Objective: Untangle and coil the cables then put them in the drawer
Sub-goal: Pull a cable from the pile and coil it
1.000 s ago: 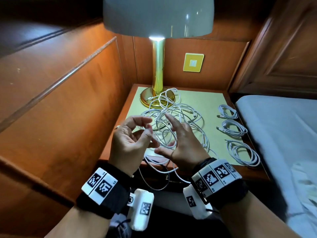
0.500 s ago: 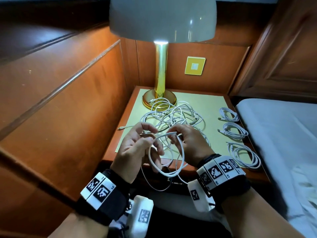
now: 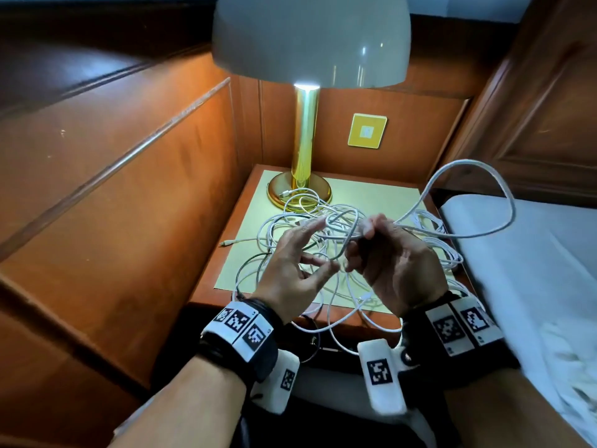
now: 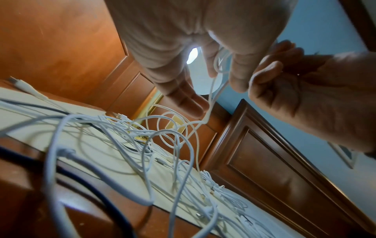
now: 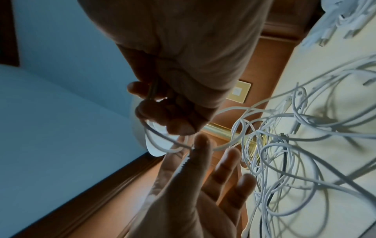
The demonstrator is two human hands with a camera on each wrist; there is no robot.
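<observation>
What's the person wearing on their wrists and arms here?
Both forearms are bare, no sleeves. The left hand and right hand are ungloved. Each wrist has a black wristband topped with white square tags printed with black block patterns, and a white camera pod with the same kind of tag below.

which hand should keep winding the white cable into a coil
Left. The right hand already pinches the white cable, anchoring its raised loop, while the left hand is open-fingered beside it, free to guide slack round.

Head view: from above, facing forward and down onto tabletop point(image 3: 371, 195). Wrist views: close, low, angled upward along each palm; shared: cable tangle point(image 3: 323, 221).
</observation>
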